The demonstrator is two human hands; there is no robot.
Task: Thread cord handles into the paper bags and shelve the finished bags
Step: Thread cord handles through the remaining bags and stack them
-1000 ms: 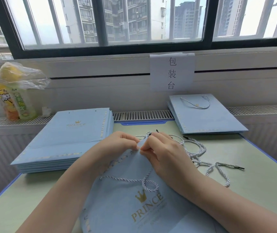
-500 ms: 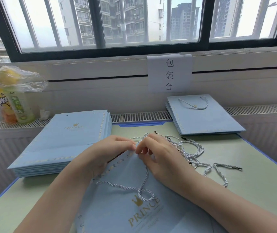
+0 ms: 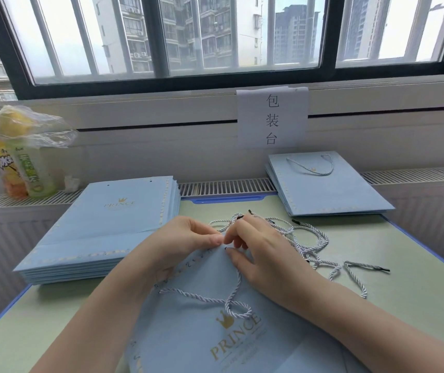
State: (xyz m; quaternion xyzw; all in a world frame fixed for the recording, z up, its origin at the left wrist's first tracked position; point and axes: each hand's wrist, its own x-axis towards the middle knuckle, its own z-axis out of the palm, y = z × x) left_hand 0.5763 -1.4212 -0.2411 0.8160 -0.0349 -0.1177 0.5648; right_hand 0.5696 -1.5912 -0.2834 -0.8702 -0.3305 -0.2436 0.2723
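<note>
1. Head view: my left hand (image 3: 188, 243) comes in from 7 o'clock, fingers curled, thumb and forefinger pinching the top edge of the paper bag (image 3: 202, 332) in front of me.
2. My right hand (image 3: 264, 254) comes in from 4 o'clock and meets the left at that same edge; its fingers (image 3: 233, 255) are bent narrow, pinching at the bag's rim where the cord handle (image 3: 215, 301) runs up to them. Whether the cord end is in the pinch, I cannot tell.
3. The bag is pale blue with a gold crown and "PRINCE" print, lying flat, tilted toward 1 o'clock. The white twisted cord crosses its face and loops once above the crown.
4. Loose cords (image 3: 320, 251) with black tips lie tangled just beyond my right hand, at 2 o'clock.
5. A stack of bags without handles (image 3: 102, 227) sits at 10 o'clock; a smaller stack with a cord handle showing (image 3: 328, 187) sits at 1 o'clock.
6. The bench (image 3: 417, 300) is pale green with a blue edge.
7. Beyond it, a grilled ledge carries two drink bottles (image 3: 19, 168) under a plastic wrap at 10 o'clock; a paper sign (image 3: 272, 118) hangs below the barred window (image 3: 215, 36).
</note>
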